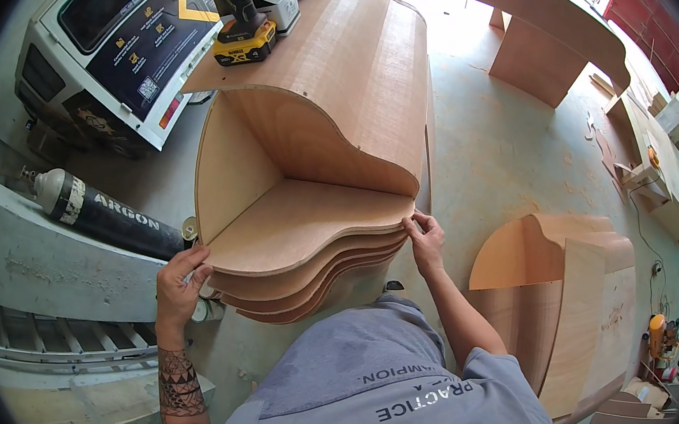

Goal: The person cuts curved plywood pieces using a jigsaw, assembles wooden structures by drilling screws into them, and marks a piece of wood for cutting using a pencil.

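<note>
A tall plywood cabinet (344, 88) with wavy curved shelves stands in front of me, its open side facing me. My left hand (181, 282) grips the near left edge of the topmost curved shelf (297, 224). My right hand (426, 239) pinches the right end of that same shelf edge, where it meets the curved back panel. Two more curved shelf edges (315, 284) show stacked below the one I hold.
A yellow and black cordless drill (236, 11) and a small white box (277, 5) rest on the cabinet top. A black gas cylinder (104, 212) lies at left, with a white vehicle (100, 46) behind it. More curved plywood units (570, 302) stand at right and at the back (547, 43).
</note>
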`<act>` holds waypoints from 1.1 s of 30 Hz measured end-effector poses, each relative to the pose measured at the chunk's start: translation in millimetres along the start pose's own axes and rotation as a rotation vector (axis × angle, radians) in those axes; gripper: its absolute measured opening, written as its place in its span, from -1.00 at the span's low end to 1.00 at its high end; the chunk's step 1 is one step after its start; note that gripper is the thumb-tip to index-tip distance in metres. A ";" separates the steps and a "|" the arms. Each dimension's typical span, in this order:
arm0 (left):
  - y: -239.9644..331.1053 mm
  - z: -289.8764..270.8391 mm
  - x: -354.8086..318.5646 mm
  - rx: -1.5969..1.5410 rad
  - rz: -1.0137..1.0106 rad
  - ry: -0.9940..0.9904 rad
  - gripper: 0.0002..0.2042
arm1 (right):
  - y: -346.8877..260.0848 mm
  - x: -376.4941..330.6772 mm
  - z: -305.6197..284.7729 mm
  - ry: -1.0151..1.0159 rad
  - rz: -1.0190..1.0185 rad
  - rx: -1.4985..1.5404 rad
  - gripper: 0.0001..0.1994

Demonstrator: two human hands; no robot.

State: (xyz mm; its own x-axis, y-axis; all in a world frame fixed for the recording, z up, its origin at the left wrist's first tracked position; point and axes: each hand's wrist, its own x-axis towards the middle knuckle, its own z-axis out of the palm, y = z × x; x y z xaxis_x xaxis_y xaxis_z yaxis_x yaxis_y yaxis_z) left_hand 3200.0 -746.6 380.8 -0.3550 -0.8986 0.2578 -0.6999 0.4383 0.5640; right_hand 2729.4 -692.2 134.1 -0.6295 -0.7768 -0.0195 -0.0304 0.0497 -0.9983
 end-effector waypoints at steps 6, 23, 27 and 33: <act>-12.1 2.5 -4.6 -0.107 -0.072 0.013 -0.64 | 3.8 -1.3 2.5 0.048 0.065 0.031 -0.57; -3.5 11.1 0.3 -0.096 -0.071 0.028 -0.66 | 7.2 -4.1 8.3 0.189 0.020 0.024 -0.43; -3.9 11.2 -1.5 -0.106 -0.156 0.053 -0.65 | 1.4 -5.5 13.5 0.184 0.034 0.015 -0.42; 1.7 13.6 0.2 -0.142 -0.227 0.078 -0.66 | 8.1 -0.6 9.7 0.147 0.028 0.087 -0.47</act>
State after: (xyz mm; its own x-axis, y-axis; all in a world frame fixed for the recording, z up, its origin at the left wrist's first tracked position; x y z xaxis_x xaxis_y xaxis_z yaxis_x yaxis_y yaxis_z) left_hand 3190.3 -745.8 371.1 -0.1463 -0.9748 0.1684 -0.6604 0.2230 0.7170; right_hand 2737.0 -697.4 125.5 -0.7363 -0.6751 -0.0453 0.0518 0.0106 -0.9986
